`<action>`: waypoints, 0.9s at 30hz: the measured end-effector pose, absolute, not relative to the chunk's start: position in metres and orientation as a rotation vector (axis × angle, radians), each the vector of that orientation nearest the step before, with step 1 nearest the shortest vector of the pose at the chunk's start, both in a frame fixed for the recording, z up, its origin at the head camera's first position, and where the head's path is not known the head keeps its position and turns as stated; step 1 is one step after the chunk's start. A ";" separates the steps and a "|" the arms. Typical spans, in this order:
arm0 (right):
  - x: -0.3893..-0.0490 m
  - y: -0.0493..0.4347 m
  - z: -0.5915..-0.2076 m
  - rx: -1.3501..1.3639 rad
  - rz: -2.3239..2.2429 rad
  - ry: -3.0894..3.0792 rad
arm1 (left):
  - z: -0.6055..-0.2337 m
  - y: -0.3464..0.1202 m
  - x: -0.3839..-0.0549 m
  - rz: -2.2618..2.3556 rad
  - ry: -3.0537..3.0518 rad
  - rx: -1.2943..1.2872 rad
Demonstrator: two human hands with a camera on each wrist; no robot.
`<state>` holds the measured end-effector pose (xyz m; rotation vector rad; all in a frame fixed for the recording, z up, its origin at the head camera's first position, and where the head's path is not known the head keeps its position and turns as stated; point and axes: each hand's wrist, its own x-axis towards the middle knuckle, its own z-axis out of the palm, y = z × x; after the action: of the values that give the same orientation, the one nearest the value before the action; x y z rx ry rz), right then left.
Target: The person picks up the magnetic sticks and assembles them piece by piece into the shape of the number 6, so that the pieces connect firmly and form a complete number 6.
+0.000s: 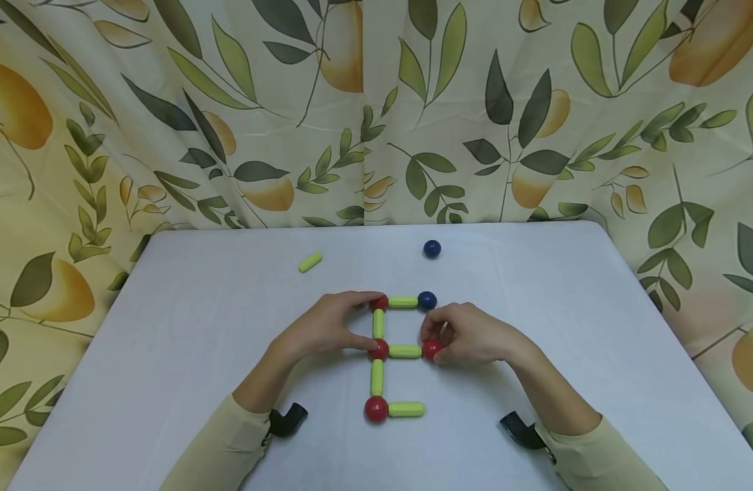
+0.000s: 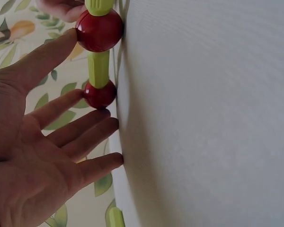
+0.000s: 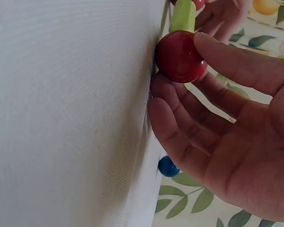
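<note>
A flat shape of lime-green rods and balls, probably a magnetic building set, lies on the table. My left hand (image 1: 327,327) spans its left side with fairly straight fingers. The thumb touches the middle red ball (image 2: 100,31), and the index fingertip touches the upper red ball (image 2: 100,94). My right hand (image 1: 475,334) pinches another red ball (image 3: 181,56) between thumb and fingers, at the right end of the middle rod (image 1: 405,351). Just beyond those fingers, a dark blue ball (image 1: 427,301) ends the top rod (image 1: 404,302).
Nearest me, a lower red ball (image 1: 376,409) carries a rod (image 1: 407,409) pointing right. Farther back on the white table (image 1: 168,341) lie a loose green rod (image 1: 310,262) and a loose blue ball (image 1: 432,249). A leaf-and-fruit patterned curtain (image 1: 413,157) hangs behind.
</note>
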<state>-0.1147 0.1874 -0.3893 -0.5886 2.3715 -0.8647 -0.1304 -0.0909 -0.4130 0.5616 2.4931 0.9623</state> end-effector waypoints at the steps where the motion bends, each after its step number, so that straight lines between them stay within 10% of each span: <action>1: -0.115 0.187 -0.389 -0.590 -0.863 2.372 | -0.414 -0.092 -0.130 0.967 2.492 0.559; 27: -0.117 0.193 -0.387 -0.622 -0.861 2.367 | -0.416 -0.095 -0.131 0.958 2.495 0.571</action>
<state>-0.1172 0.1926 -0.3866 -0.6220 2.3673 -0.8608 -0.1307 -0.0952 -0.4164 0.5713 2.4947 0.9577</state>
